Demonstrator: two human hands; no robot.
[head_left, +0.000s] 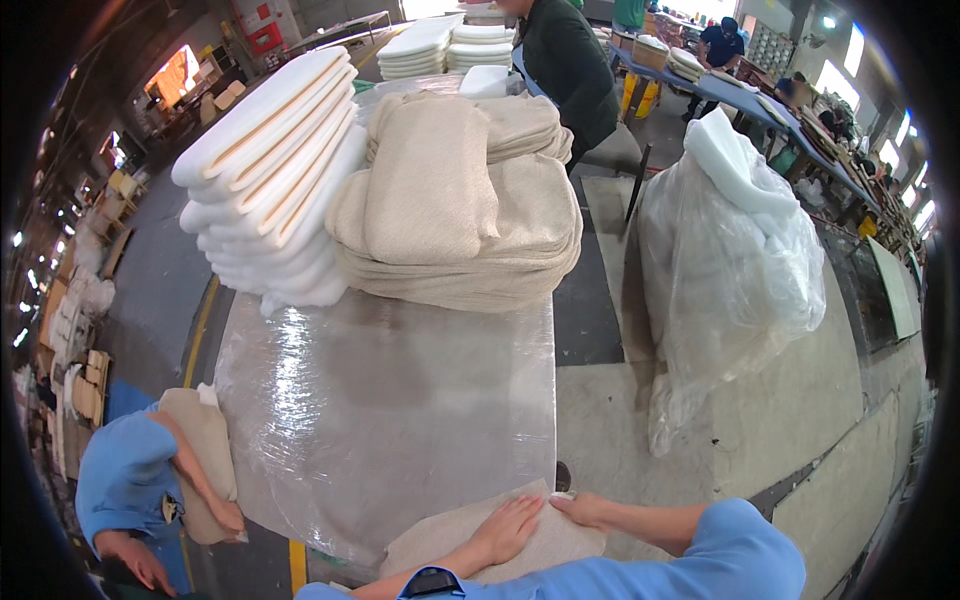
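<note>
At the near edge of the table lies a beige fabric cushion piece point(440, 532), partly hidden by my arms. My left hand point(510, 528) rests flat on it with fingers stretched out; a dark watch is on that wrist. Close beside it, my right hand point(582, 510) is closed on the piece's far right corner, where a little white shows. Further up the table stands a stack of beige covers point(450, 270), some folded on top. Left of that, white foam pads point(265, 160) lean in a tall pile.
Shiny plastic sheeting point(400, 390) covers the table. A co-worker in blue point(130, 470) handles another beige piece point(205, 440) at the left. To the right stands a clear plastic bag of white padding point(730, 250). Another person in dark clothing point(570, 70) stands beyond the stacks.
</note>
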